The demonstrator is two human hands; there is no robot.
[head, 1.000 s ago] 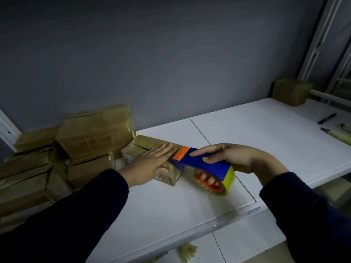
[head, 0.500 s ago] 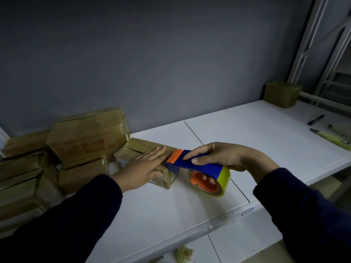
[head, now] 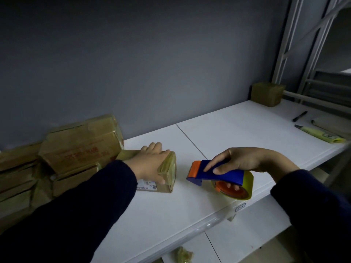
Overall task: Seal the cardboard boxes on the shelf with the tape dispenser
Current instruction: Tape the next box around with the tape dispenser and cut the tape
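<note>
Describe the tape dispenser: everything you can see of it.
The tape dispenser looks plastic: a blue body, an orange nose pointing left, an orange hub, a yellowish tape roll behind. The right hand grips it, fingers over the blue top, others through the hub. It is low over the white shelf near its front, apart from the small box.

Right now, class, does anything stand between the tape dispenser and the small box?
Nothing visible does: only bare shelf lies between the tape dispenser, gripped by the right hand, and the small box under the left hand.
</note>
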